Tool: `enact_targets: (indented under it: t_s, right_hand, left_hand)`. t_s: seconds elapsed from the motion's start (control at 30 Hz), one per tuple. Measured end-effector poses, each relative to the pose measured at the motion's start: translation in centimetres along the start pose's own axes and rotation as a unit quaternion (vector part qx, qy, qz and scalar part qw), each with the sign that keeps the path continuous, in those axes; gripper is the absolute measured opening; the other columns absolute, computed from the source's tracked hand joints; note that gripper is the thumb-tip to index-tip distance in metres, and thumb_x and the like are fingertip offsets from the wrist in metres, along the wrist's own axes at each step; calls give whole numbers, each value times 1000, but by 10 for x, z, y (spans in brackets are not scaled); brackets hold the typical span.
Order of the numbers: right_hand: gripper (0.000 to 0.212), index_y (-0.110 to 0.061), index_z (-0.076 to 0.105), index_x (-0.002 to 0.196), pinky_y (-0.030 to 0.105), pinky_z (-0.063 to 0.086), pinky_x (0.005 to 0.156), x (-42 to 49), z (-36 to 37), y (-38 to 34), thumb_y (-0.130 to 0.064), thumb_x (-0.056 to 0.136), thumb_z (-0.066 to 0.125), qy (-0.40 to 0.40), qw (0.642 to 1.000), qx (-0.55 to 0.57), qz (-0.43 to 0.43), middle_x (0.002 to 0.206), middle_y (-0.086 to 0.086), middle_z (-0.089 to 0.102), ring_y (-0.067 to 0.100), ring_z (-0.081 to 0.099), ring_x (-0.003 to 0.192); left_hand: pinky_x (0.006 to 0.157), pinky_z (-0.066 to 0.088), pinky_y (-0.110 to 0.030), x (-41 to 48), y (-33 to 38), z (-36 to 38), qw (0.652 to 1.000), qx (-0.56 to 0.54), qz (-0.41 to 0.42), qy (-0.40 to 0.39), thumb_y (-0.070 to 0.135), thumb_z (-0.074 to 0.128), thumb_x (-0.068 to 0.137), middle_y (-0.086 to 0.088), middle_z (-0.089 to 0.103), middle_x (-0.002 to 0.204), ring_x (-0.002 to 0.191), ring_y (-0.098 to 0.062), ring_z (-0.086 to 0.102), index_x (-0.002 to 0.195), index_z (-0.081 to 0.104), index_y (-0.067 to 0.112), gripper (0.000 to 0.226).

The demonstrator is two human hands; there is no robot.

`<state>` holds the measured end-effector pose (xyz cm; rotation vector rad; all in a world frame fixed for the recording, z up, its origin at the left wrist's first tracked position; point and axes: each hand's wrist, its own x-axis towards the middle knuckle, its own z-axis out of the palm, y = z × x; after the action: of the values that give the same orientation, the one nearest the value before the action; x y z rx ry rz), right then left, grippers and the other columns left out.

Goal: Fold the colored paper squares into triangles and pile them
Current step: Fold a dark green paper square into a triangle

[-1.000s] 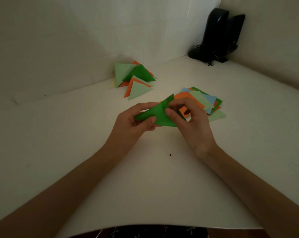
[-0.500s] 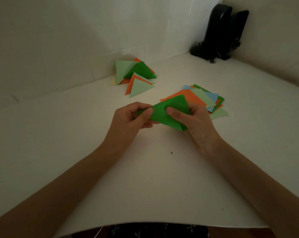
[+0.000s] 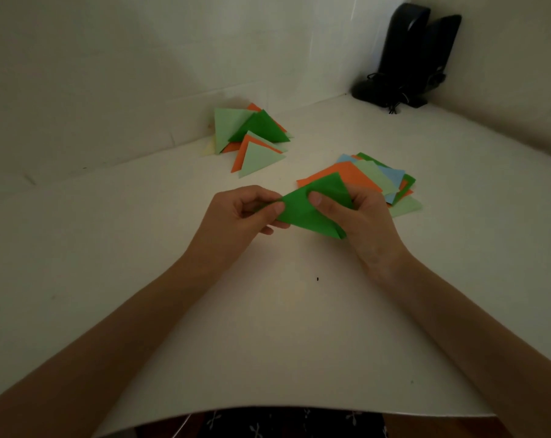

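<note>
A dark green paper (image 3: 312, 207), folded over into a triangle shape, is held above the white table between both hands. My left hand (image 3: 239, 216) pinches its left tip between thumb and fingers. My right hand (image 3: 362, 219) grips its right side, thumb pressed on top. Just behind my right hand lies a loose stack of unfolded squares (image 3: 375, 178) in orange, light green, blue and dark green. Farther back, near the wall, sits the pile of folded triangles (image 3: 252, 137) in light green, dark green and orange.
The white table (image 3: 267, 327) runs into a corner between two pale walls. A black device with a cable (image 3: 407, 58) stands in that far right corner. The table's front edge curves near my body.
The green paper has flattened from a half-open fold into a closed triangle. My right thumb has slid onto its top face, and both hands have shifted slightly.
</note>
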<state>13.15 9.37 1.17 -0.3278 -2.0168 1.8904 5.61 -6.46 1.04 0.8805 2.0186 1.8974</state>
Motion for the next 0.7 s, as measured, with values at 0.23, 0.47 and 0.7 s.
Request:
enact_targets:
  t_s: [0.23,0.47,0.7]
  right_hand:
    - [14,-23,64,73,10,39,51,3,-1,2,-17,86,67,21,994,-98,-35,57,-16,62,-5,54,53]
    - [30,-15,54,94,32,29,77,10,-3,23,-40,82,65,69,828,-542,-123,93,3,52,25,43,96]
    - [72,-12,44,109,34,28,85,-2,12,23,-75,74,48,46,797,-599,-59,111,6,42,25,37,106]
  left_hand:
    - [58,43,-12,-1,-3,1,990,139,1,29,15,65,85,11,65,61,60,-1,60,74,66,24,15]
    - [70,23,-27,-5,-15,4,871,491,2,19,41,56,87,4,43,89,86,-13,36,73,52,24,22]
    - [74,29,-31,-6,-15,6,845,513,154,-17,7,66,79,-8,58,97,89,-30,54,95,66,14,17]
